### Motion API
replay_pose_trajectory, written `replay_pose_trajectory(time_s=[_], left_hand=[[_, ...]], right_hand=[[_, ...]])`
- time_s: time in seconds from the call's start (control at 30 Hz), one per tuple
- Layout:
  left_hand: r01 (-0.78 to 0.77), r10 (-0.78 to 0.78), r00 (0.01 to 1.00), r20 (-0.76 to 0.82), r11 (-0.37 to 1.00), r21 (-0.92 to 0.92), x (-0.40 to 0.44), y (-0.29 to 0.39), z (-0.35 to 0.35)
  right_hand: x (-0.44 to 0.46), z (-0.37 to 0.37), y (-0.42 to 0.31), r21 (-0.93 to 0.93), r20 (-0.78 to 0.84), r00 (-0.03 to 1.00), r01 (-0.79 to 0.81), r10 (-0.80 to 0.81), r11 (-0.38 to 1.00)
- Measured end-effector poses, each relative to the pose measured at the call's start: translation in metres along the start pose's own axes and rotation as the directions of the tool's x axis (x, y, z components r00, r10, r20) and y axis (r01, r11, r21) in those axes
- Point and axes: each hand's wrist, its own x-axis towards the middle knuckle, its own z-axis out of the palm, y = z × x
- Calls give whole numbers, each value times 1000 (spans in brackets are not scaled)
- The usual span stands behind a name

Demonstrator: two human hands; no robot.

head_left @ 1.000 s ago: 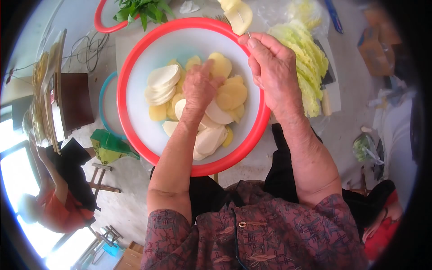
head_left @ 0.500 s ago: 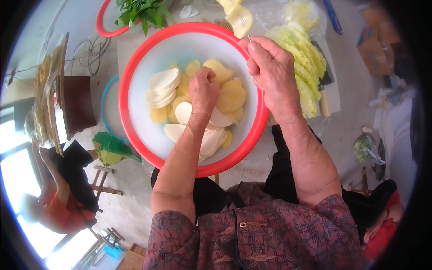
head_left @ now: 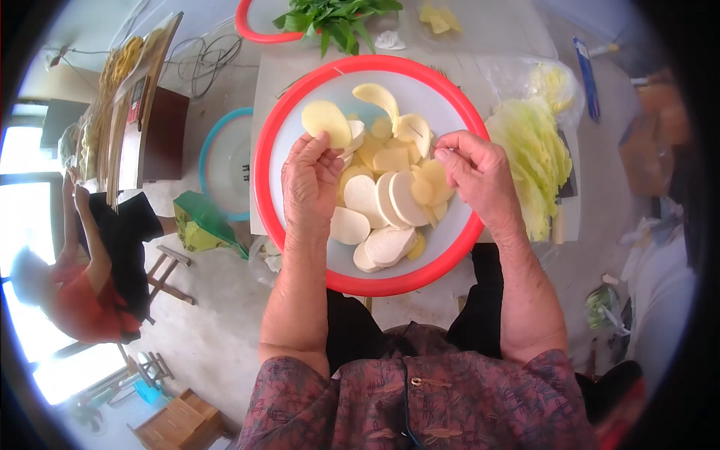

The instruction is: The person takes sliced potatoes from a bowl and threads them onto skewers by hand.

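Note:
My left hand point(head_left: 311, 176) pinches a round, pale yellow potato slice point(head_left: 327, 124) above the left part of a red-rimmed white basin point(head_left: 264, 161). Over the basin's right side, my right hand point(head_left: 480, 171) is closed on a thin skewer, mostly hidden by the fingers. Curved slices point(head_left: 415, 133) hang at the skewer's far end, to the left of that hand. In the basin lie yellow potato slices point(head_left: 391, 159) and thicker white oval slices point(head_left: 407, 199), partly overlapping.
Cabbage leaves point(head_left: 529, 161) lie right of the basin, beside a plastic bag. Green leaves point(head_left: 341, 19) are in another red-rimmed basin behind. A blue-rimmed basin point(head_left: 225, 161) and a green bag point(head_left: 206, 221) stand left. A person in red point(head_left: 86, 300) sits far left.
My left hand has come up from the pile with a potato slice. My right hand has brought the skewered slices from beyond the rim to over the basin. The view has shifted.

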Motion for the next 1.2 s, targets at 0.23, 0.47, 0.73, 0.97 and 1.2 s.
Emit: replay_pose_trajectory(time_s=[0.23,0.47,0.73,0.97,1.2], left_hand=[[-63,64,998,3,986,-152,5,16,0],[-55,36,996,-80,968,-244,2,27,-1],[-30,-17,992,-127,933,-360,8,29,-6],[28,-80,989,-122,925,-380,8,29,-3],[52,-100,991,-89,899,-436,10,28,-4]], right_hand=[[4,13,-9,190,133,956,-284,262,940],[1,20,-2,-28,44,999,-27,28,999],[-4,24,5,-158,137,982,150,-129,976],[-5,27,4,-126,169,981,123,-100,984],[-6,27,2,-139,205,972,145,-115,980]])
